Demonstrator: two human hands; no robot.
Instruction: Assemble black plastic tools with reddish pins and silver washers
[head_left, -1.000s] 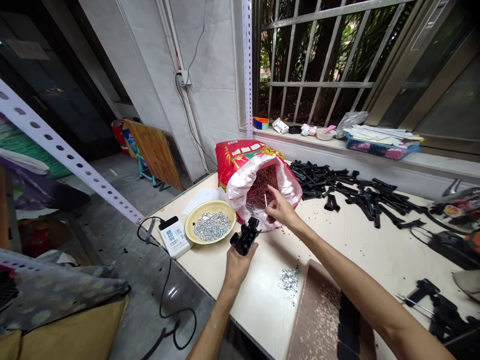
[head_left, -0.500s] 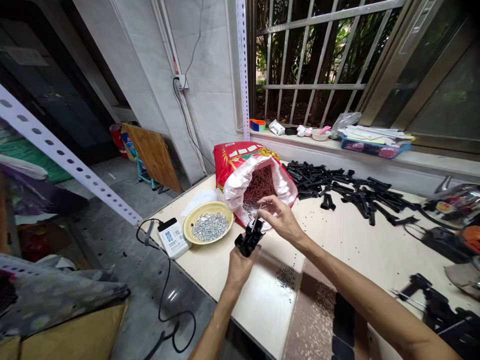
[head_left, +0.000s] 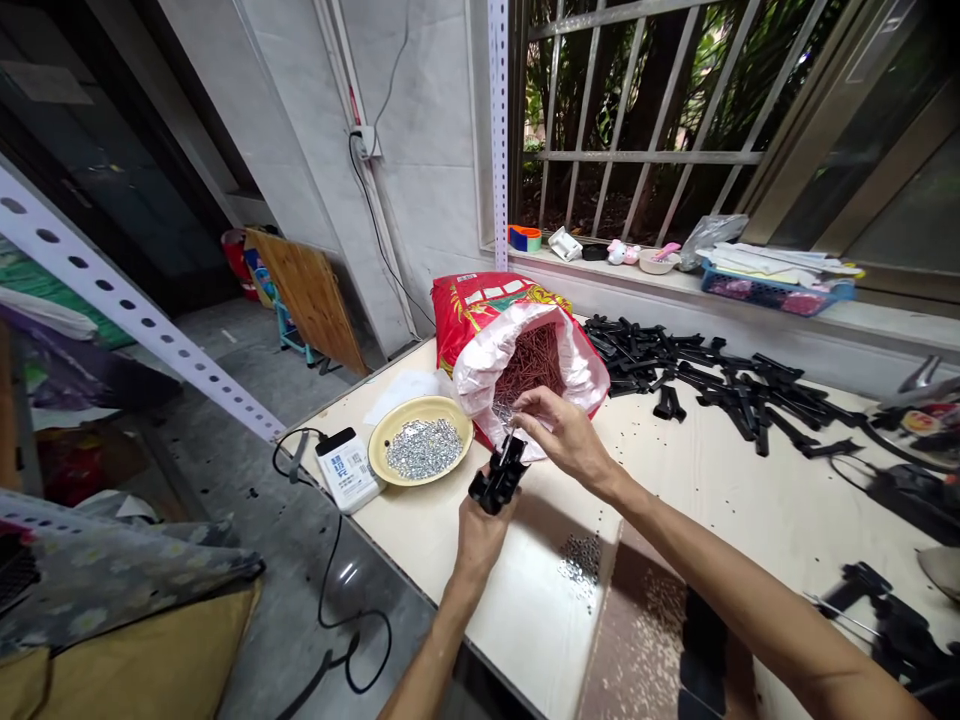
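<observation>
My left hand [head_left: 482, 535] is wrapped round a small bunch of black plastic parts [head_left: 498, 478], held upright above the table edge. Over their upper end, my right hand [head_left: 559, 435] pinches a thin metal pin [head_left: 511, 433] between thumb and fingertips. The pin's lower end meets the black parts; how deep it sits in them I cannot tell. Just behind my hands lies a red and white sack [head_left: 469, 375], its mouth open towards me, full of reddish-brown screws or pins [head_left: 531, 362]. To the left, a yellow bowl [head_left: 379, 465] holds many small shiny metal pieces [head_left: 425, 448].
A white box [head_left: 349, 475] with a black cable stands at the table's left edge. Loose metal pieces [head_left: 579, 565] lie near my right forearm. Black plastic parts [head_left: 739, 390] are heaped at the back right, with more dark assemblies [head_left: 885, 620] at the right edge.
The view has shifted a little, moving the table's things slightly right in the picture. My right hand's fingertips have come a bit closer to the black parts, and less of the pin shows.
</observation>
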